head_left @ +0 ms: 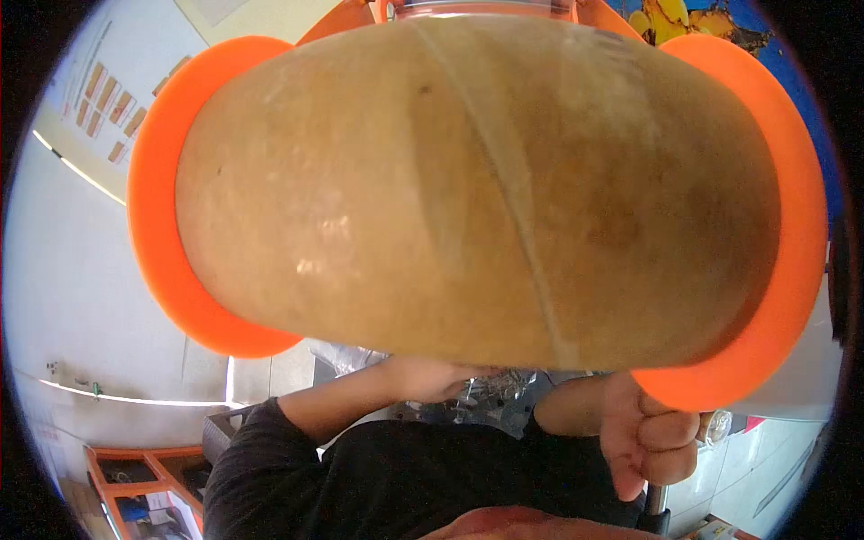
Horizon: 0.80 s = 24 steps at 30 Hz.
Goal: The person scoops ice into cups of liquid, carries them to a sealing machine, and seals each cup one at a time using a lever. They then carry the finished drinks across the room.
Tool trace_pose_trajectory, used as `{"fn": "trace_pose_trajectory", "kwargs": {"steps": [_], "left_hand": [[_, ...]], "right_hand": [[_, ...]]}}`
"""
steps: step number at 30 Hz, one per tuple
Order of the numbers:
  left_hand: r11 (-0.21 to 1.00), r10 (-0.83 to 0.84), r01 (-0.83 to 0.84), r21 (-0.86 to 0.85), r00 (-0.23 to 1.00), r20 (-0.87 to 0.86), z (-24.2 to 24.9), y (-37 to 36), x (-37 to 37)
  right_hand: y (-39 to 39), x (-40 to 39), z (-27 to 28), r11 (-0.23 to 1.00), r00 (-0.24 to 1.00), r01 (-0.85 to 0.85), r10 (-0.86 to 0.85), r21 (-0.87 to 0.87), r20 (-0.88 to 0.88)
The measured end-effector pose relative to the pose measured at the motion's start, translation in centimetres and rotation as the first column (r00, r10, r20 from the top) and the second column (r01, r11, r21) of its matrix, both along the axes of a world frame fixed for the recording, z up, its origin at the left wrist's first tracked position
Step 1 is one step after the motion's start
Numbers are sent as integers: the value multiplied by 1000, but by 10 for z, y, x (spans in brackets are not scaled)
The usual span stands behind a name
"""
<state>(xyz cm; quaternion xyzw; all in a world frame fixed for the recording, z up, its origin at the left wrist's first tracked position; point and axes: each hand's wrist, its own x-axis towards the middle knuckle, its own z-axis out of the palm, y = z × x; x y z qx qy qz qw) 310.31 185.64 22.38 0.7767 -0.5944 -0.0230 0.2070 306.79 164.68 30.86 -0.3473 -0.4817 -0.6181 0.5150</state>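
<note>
A very large brown roll point(468, 198) between two orange flanges point(153, 207) fills the upper and middle view, close to the camera. My left hand point(436, 378) is under its lower edge, beside crinkled clear plastic point(495, 391); its fingers are mostly hidden. On the right, my right hand point(661, 441) is closed just below the right orange flange, with its fingers curled. What it grips, if anything, is hidden. A strip of skin shows at the bottom edge; I cannot tell which body part it is.
A sheet with small pictures point(112, 103) is on the left wall. An orange-framed shelf point(148, 486) holding items stands at the lower left. A small clear cylindrical thing point(717, 428) is right of my right hand, with a metal rod point(658, 499) below. A blue surface point(801, 81) lies upper right.
</note>
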Motion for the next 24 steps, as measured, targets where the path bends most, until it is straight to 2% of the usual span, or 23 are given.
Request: {"fn": "trace_pose_trajectory", "kwargs": {"steps": [1,2,5,7,8,11,12,14,17,19,22,23,24], "left_hand": [[1000,6,-6,-8,995,-104,8,2,-1],[995,87,-89,-33,994,-68,13,2,-1],[981,148,-143,-127,988,30,17,-14,7],[955,254,-285,-81,928,-272,16,-31,10],[939,295,-342,-44,863,-410,15,-36,13],[931,304,-361,-55,849,-431,-3,-37,17],[953,304,-282,116,872,-384,-2,-33,17],[882,284,-128,453,913,-294,2,-21,15],[930,143,-141,338,990,20,-53,-18,19],[959,111,-154,238,976,186,-58,-27,24],[986,100,-146,85,911,400,-61,-29,23],[990,107,-138,33,879,464,-60,-28,22],[929,117,-182,323,970,211,-26,-32,16]], "right_hand": [[2,3,2,1000,999,-4,3,25,40],[1,2,2,999,1000,27,-27,20,9],[-5,-8,-1,997,991,80,-81,-14,-105],[-8,-17,-2,995,976,70,-82,-64,-203],[-7,-20,-4,995,969,89,-94,-35,-227],[-2,-22,-4,992,960,126,-117,18,-255],[-3,-21,-5,993,964,121,-112,20,-242],[-3,-18,-4,993,972,118,-118,-8,-202],[-10,-13,-2,984,978,145,-159,-108,-134],[-17,-14,-3,963,972,181,-205,-200,-110],[-4,-15,-6,992,978,124,-121,3,-170],[-4,-13,-6,992,983,127,-126,1,-137],[-6,-11,-4,992,985,129,-129,-3,-116]]}}
